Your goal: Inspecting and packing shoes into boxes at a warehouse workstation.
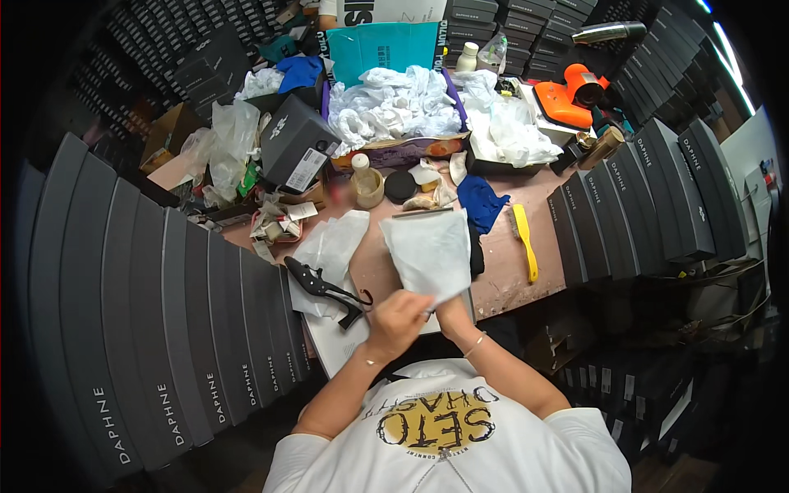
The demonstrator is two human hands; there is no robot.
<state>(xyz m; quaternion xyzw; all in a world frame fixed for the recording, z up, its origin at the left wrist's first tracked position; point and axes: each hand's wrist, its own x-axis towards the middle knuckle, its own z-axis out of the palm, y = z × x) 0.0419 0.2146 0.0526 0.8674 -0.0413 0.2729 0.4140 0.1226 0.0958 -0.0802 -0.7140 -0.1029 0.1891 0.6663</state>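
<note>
A white, thin-looking pouch [429, 251] hangs in front of me above the table. My left hand [399, 323] is closed at its near edge, fingers bent together on the material. Close beside it, my right hand [452, 315] reaches in at the pouch's near end, and its fingers are hidden by the white material. Whether anything is inside the pouch I cannot tell. To the left lies a black heeled shoe [312, 283] with a thin strap, on a white sheet [337, 246]. Under my hands is a pale flat box or board [333, 345].
Tall stacks of dark shoeboxes [148, 312] wall the left, and more boxes [612, 205] line the right. A yellow-handled brush [523, 242] and a blue cloth [482, 201] lie right. Behind stand a jar with a bottle [366, 185], a carton of crumpled white paper [394, 144] and an orange device [567, 103].
</note>
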